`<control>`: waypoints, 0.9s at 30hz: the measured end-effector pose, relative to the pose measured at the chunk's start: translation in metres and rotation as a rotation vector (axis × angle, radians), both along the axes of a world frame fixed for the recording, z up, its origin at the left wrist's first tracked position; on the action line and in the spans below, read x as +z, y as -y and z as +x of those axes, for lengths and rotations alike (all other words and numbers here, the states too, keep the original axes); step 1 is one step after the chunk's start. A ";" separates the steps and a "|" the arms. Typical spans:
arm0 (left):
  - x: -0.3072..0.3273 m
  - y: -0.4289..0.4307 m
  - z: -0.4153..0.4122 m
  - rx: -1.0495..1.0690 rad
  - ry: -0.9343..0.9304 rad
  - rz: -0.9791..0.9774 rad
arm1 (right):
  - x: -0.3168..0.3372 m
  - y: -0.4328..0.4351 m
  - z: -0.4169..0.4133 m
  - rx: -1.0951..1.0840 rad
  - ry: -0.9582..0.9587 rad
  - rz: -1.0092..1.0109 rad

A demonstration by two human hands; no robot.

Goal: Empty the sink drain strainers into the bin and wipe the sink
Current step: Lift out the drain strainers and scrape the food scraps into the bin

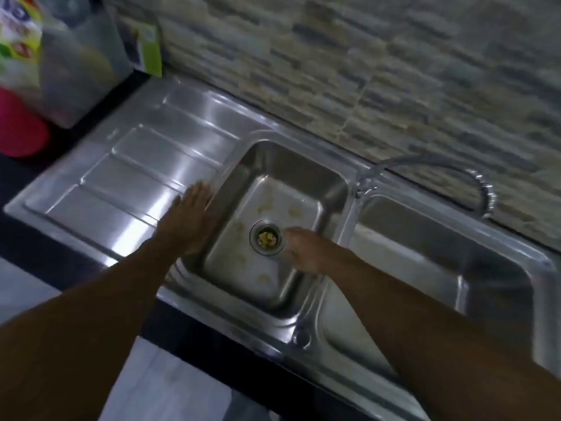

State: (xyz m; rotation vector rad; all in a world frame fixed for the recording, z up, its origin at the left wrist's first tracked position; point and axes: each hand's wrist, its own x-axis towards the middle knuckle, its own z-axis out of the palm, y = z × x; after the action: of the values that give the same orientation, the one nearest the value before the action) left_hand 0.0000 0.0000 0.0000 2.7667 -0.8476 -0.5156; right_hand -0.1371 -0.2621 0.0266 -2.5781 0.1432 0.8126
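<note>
A stainless double sink fills the view. The left basin (306, 180) has a round drain strainer (267, 237) in its floor, holding yellowish food scraps, with more yellowish bits scattered around it. My left hand (189, 215) lies flat and open on the edge where the drainboard meets this basin. My right hand (303, 249) reaches down inside the basin, fingers just right of the strainer; the blur hides whether they touch it. The right basin (440, 247) is partly covered by my right forearm, and its drain is hidden.
A ribbed steel drainboard (127, 183) lies to the left. A curved tap (473, 183) rises behind the divider between the basins. A pink container (21, 126), a printed bag (18, 41) and a green box (148, 47) stand at the far left. A stone-tile wall runs behind.
</note>
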 end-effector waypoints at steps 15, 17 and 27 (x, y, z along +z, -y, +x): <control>-0.045 -0.030 -0.007 -0.051 0.284 -0.098 | -0.155 -0.049 0.019 0.036 -0.077 -0.159; -0.044 -0.027 -0.008 -0.057 0.284 -0.099 | -0.161 -0.050 0.018 0.076 -0.036 -0.201; -0.040 -0.026 -0.009 -0.044 0.292 -0.132 | -0.159 -0.051 0.030 0.115 0.068 -0.341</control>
State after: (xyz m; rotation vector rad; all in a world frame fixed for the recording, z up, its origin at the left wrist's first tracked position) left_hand -0.0088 0.0257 -0.0405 2.7444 -0.9659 -0.0573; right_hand -0.1072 -0.2108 -0.1319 -2.9546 0.1224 0.7986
